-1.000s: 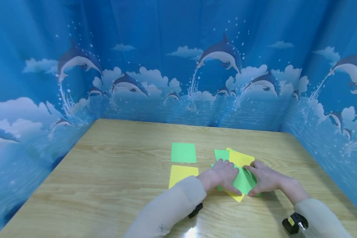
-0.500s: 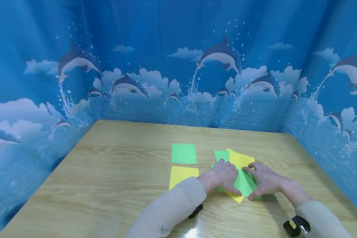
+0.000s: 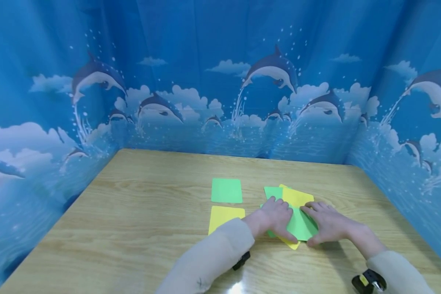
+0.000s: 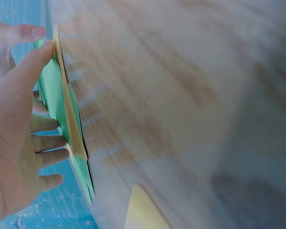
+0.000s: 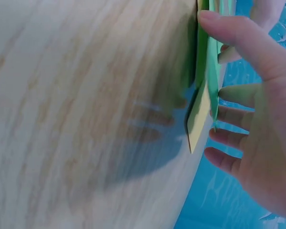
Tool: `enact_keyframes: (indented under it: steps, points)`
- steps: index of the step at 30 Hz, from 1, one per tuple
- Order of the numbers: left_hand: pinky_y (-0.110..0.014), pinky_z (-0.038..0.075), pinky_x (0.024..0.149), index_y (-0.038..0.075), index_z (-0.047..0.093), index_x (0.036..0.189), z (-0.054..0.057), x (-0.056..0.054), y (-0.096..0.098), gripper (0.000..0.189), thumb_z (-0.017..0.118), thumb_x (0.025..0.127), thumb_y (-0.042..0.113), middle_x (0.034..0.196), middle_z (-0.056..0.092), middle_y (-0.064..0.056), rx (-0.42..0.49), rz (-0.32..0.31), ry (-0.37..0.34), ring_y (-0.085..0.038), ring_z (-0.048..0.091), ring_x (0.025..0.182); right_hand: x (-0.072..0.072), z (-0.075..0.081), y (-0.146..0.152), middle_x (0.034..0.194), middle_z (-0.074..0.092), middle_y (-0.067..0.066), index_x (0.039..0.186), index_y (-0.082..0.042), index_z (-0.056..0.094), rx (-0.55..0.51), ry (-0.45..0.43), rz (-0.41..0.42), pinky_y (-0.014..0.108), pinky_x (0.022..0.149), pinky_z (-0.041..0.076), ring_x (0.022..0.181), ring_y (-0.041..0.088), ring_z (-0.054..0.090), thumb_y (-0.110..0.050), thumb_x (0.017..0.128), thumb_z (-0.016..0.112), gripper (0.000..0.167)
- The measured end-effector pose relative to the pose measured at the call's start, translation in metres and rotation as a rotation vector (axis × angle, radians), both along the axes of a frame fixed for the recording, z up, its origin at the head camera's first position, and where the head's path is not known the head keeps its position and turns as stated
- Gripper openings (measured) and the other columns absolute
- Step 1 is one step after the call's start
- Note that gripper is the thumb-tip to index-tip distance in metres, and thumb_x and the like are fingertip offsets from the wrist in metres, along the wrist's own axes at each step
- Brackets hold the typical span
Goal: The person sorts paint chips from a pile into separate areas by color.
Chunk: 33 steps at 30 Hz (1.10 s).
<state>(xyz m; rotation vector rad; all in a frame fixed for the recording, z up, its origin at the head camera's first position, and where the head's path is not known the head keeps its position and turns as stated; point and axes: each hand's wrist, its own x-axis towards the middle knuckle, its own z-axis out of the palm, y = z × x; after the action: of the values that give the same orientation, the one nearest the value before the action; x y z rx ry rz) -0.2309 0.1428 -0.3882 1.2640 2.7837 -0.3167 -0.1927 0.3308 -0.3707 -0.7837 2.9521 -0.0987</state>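
Green and yellow square paper sheets lie in an uneven pile on the right half of the table. The top green sheet (image 3: 299,224) is bent, with a yellow sheet (image 3: 294,197) showing behind it. My left hand (image 3: 277,218) rests on the pile's left side with its fingers spread. Over the right side, my right hand (image 3: 330,223) holds the green sheet between thumb and fingers; in the right wrist view, the sheet (image 5: 212,71) rises above a yellow corner (image 5: 199,117). Both hands hide parts of the pile.
Left of the pile, a single green sheet (image 3: 226,190) lies flat behind a single yellow sheet (image 3: 222,218), which the left forearm partly covers. The wooden table (image 3: 143,196) is enclosed by a blue dolphin-print curtain (image 3: 191,130).
The green sheet's front right corner, visible beyond the right thumb before, no longer shows there. The right hand has shifted slightly; the left hand has stayed almost still.
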Motion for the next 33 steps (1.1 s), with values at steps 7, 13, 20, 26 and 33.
enact_keyframes:
  steps: [7, 13, 20, 26, 33]
  points:
    - [-0.033, 0.028, 0.102, 0.025, 0.042, 0.136, 0.005, -0.008, -0.013, 0.090, 0.045, 0.068, 0.083, 0.130, 0.045, 0.006, 0.025, 0.020, -0.013, -0.011, 0.040, 0.116, -0.005, 0.006, -0.003, 0.126, 0.045, 0.026, 0.128, 0.006, 0.048, -0.043, 0.065, 0.033, 0.060, 0.088, 0.039, 0.115, 0.047, 0.041, -0.050, 0.062, 0.077, 0.091]
    - [-0.034, 0.029, 0.102, 0.021, 0.039, 0.139, 0.013, -0.017, -0.032, 0.094, 0.042, 0.069, 0.084, 0.129, 0.045, 0.002, 0.027, -0.008, 0.029, -0.014, 0.040, 0.116, -0.013, 0.008, -0.015, 0.129, 0.044, 0.024, 0.130, 0.003, 0.047, -0.065, 0.079, 0.043, 0.057, 0.089, 0.038, 0.117, 0.043, 0.041, -0.051, 0.067, 0.074, 0.088]
    - [-0.034, 0.030, 0.100, 0.017, 0.043, 0.137, 0.014, -0.025, -0.060, 0.096, 0.044, 0.068, 0.084, 0.125, 0.048, 0.000, 0.043, -0.003, 0.071, -0.015, 0.042, 0.113, -0.026, 0.006, -0.036, 0.131, 0.040, 0.024, 0.133, 0.003, 0.043, -0.100, 0.044, 0.039, 0.056, 0.091, 0.038, 0.118, 0.041, 0.038, -0.050, 0.067, 0.074, 0.091]
    - [-0.036, 0.030, 0.102, 0.013, 0.042, 0.138, 0.014, -0.030, -0.084, 0.099, 0.044, 0.069, 0.083, 0.131, 0.045, -0.003, 0.036, 0.024, 0.088, -0.018, 0.041, 0.119, -0.037, 0.005, -0.053, 0.131, 0.040, 0.023, 0.134, 0.004, 0.042, -0.094, 0.033, 0.063, 0.055, 0.093, 0.037, 0.119, 0.041, 0.038, -0.050, 0.067, 0.075, 0.092]
    - [-0.039, 0.031, 0.102, 0.010, 0.041, 0.138, 0.016, -0.037, -0.111, 0.101, 0.043, 0.069, 0.083, 0.130, 0.046, -0.006, 0.036, 0.041, 0.099, -0.020, 0.042, 0.118, -0.047, 0.006, -0.073, 0.128, 0.043, 0.022, 0.132, 0.004, 0.043, -0.075, 0.063, 0.126, 0.054, 0.092, 0.037, 0.117, 0.039, 0.040, -0.050, 0.066, 0.076, 0.092]
